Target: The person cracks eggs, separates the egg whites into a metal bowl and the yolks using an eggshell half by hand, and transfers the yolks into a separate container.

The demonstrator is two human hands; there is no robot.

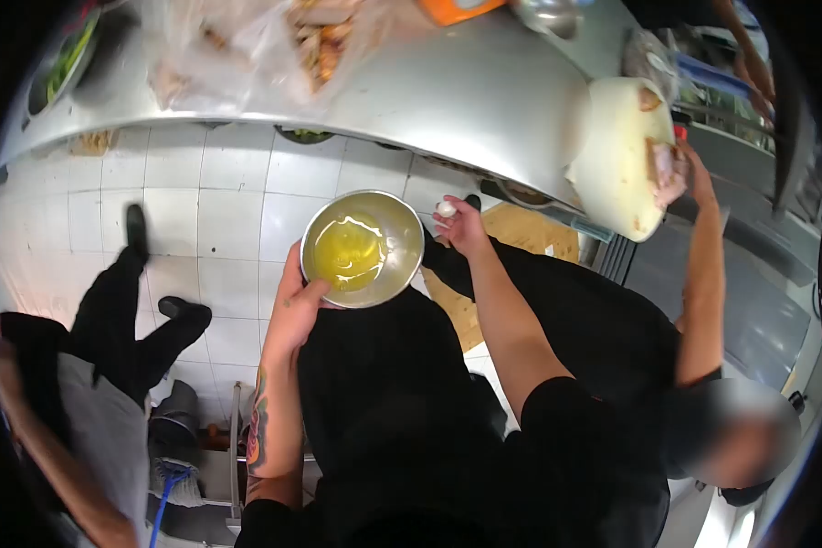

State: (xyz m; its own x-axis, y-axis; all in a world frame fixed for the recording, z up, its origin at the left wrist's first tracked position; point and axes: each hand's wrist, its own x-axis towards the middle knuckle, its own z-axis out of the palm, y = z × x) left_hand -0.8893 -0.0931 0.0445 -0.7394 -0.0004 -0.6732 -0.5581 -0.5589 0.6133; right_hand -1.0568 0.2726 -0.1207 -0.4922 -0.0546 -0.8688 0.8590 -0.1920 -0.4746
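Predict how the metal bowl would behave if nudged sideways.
The bowl would probably keep its shape, being rigid-looking metal. The yellow liquid inside would likely slosh. Gripped on one side by the left hand, the bowl might tip.

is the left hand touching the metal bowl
Touching. The head view shows the left hand gripping the metal bowl at its near left side, with the thumb over the rim.

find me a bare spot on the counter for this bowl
The metal bowl should fit on the bare stretch of steel counter bordered by the clear plastic bag, the orange object behind and the pale cutting board. It is crowded at picture left, around the bag, and right, where a co-worker's hand is at the meat.
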